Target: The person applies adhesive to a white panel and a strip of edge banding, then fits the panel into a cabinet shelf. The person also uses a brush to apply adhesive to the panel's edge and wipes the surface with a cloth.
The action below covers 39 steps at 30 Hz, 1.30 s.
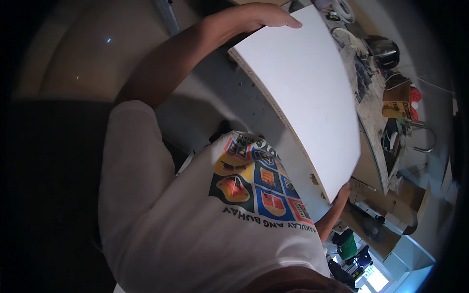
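A long white panel (303, 97) with a raw brown chipboard edge is held between my two hands in front of my body, tilted across the view. At its far left end, my left hand (276, 17) is closed over the edge. The thumb lies on the white face and the other fingers are hidden behind the panel. My right hand (344, 193) grips the opposite, near right end by its corner, with most of its fingers out of sight behind the board.
Right of the panel stands a cluttered, dusty workbench (373, 132) bearing a dark kettle-like appliance (385, 52) and a cardboard box (397, 105). Opened cardboard boxes (413, 200) lie at the lower right. A grey floor (239, 93) shows beneath, with a metal pole (167, 17) at the top.
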Motion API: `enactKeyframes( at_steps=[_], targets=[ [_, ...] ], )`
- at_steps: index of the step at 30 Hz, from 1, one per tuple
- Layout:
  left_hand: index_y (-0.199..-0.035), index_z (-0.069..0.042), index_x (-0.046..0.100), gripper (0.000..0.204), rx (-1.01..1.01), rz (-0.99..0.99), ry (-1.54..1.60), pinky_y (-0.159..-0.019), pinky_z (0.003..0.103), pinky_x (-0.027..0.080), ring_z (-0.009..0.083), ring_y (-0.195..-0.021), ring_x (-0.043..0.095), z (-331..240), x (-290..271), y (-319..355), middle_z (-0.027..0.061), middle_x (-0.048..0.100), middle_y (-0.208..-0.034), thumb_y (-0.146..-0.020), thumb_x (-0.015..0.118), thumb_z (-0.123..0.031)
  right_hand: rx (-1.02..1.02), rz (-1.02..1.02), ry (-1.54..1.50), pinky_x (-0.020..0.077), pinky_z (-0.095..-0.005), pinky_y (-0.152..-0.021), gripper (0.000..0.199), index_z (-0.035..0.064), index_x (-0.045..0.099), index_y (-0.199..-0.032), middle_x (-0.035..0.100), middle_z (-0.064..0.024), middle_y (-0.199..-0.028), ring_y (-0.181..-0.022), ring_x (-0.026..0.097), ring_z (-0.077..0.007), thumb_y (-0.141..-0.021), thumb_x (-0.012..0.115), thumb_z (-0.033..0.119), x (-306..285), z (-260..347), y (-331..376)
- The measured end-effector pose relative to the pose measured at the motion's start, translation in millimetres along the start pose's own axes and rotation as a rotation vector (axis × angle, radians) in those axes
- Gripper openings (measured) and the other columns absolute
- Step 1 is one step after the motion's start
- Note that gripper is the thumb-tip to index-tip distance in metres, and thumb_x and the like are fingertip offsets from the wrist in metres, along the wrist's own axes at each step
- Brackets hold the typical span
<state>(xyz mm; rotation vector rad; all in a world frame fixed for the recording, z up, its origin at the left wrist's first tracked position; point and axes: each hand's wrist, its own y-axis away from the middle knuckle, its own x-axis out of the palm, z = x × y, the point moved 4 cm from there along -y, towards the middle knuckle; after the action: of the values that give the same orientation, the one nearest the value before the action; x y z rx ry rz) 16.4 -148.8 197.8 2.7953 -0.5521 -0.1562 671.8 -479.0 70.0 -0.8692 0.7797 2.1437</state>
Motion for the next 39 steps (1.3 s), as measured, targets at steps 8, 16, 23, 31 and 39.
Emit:
enactKeyframes(
  at_steps=[8, 16, 23, 31, 39],
  targets=[
    [-0.130, 0.003, 0.062, 0.044, -0.177, 0.254, -0.171, -0.097, 0.042, 0.051, 0.0275, -0.112, 0.064, 27, 22, -58, 0.0162, 0.067, -0.125, -0.094, 0.066, -0.023, 0.194, 0.408, 0.266, 0.0517, -0.0443, -0.089, 0.068, -0.0163, 0.057, -0.126, 0.068, -0.0240, -0.116, -0.101, 0.067, -0.0318, -0.105, 0.036, 0.045, 67, -85, 59],
    [-0.117, 0.007, 0.066, 0.037, -0.422, 0.172, -0.136, -0.093, 0.043, 0.053, 0.0297, -0.107, 0.067, 52, 32, -56, 0.0204, 0.070, -0.116, -0.088, 0.068, -0.016, 0.412, 0.612, 0.095, 0.0509, -0.0447, -0.089, 0.065, -0.0137, 0.059, -0.126, 0.068, -0.0239, -0.115, -0.102, 0.067, -0.0303, -0.105, 0.038, 0.044, 121, -147, 87],
    [-0.109, 0.004, 0.070, 0.031, -0.335, 0.181, 0.172, -0.091, 0.040, 0.053, 0.0281, -0.101, 0.068, 63, 20, -12, 0.0182, 0.071, -0.109, -0.086, 0.071, -0.017, 0.433, 0.688, 0.216, 0.0489, -0.0436, -0.091, 0.062, -0.0077, 0.062, -0.126, 0.068, -0.0228, -0.117, -0.101, 0.066, -0.0293, -0.104, 0.040, 0.046, 146, -187, 77],
    [-0.120, 0.001, 0.067, 0.037, -0.188, 0.111, -0.027, -0.100, 0.036, 0.047, 0.0189, -0.113, 0.062, 53, -17, 78, 0.0143, 0.067, -0.119, -0.098, 0.061, -0.028, 0.099, 0.391, 0.280, 0.0487, -0.0433, -0.096, 0.067, -0.0118, 0.069, -0.110, 0.071, -0.0264, -0.103, -0.102, 0.066, -0.0361, -0.102, 0.046, 0.051, 106, -126, 70],
    [-0.120, -0.001, 0.066, 0.030, 0.125, -0.231, 0.640, -0.085, 0.033, 0.053, 0.0170, -0.097, 0.067, 40, -13, 202, 0.0111, 0.070, -0.108, -0.095, 0.060, -0.017, -0.236, 0.286, -0.085, 0.0492, -0.0338, -0.091, 0.054, -0.0110, 0.059, -0.125, 0.069, -0.0144, -0.112, -0.104, 0.059, -0.0167, -0.098, 0.064, 0.035, -53, 52, 8]
  ],
)
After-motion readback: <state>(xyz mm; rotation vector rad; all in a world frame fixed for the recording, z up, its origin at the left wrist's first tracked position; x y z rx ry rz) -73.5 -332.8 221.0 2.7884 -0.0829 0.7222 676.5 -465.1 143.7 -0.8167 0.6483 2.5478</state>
